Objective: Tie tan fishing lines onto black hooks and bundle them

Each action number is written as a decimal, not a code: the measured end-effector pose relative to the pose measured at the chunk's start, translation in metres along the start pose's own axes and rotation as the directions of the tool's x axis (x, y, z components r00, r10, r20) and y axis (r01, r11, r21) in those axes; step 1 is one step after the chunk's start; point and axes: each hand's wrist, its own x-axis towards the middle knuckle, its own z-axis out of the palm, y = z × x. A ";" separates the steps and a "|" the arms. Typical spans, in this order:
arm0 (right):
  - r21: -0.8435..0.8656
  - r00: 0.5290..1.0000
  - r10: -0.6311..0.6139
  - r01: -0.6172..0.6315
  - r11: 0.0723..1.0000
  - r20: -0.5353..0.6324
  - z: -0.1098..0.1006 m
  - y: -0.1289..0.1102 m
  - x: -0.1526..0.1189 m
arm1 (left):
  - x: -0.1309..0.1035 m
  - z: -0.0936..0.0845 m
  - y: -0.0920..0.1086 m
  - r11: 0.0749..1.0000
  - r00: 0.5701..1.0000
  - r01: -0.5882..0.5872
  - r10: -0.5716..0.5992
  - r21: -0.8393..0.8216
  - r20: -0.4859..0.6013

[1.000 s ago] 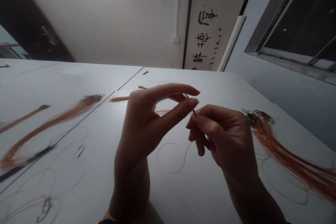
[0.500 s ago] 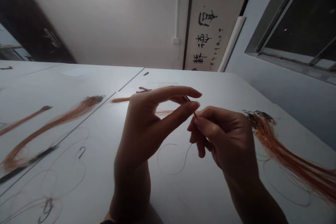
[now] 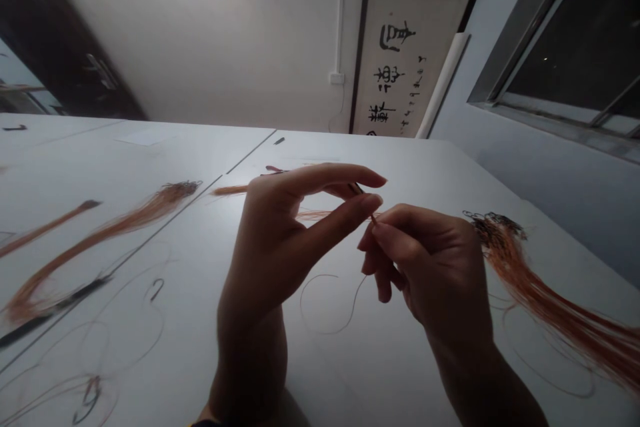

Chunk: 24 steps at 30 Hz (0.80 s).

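My left hand point(image 3: 295, 233) pinches a small dark fishing hook point(image 3: 356, 188) between thumb and fingers; most of it is hidden. A brown fishing line point(image 3: 373, 219) runs from there into the closed thumb and forefinger of my right hand point(image 3: 425, 260). The line's loose end point(image 3: 327, 332) curls on the white table below. To the right lies a thick bundle of orange-brown lines point(image 3: 540, 290) with dark hooks point(image 3: 493, 223) gathered at its top. A single loose hook point(image 3: 157, 289) rests on the table at the left.
More line bundles point(image 3: 115, 230) lie on the left of the table point(image 3: 200, 360), one point(image 3: 50, 227) thinner. Near the lower left corner are tangled lines with hooks point(image 3: 90, 400). Dark red-handled pliers point(image 3: 273, 169) sit partly behind my left hand. A seam crosses the table.
Both hands keep almost the same pose and hold. The whole view has shifted very slightly.
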 end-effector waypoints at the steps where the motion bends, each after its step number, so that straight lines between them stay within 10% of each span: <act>1: -0.004 1.000 -0.006 0.006 1.000 -0.004 0.000 0.000 0.000 | 0.000 0.000 0.000 1.000 1.000 -0.001 0.001 0.006 -0.003; 24: -0.024 0.999 -0.021 0.022 0.999 0.025 0.000 0.001 0.001 | -0.002 0.000 -0.005 0.999 0.999 -0.049 0.049 -0.004 -0.013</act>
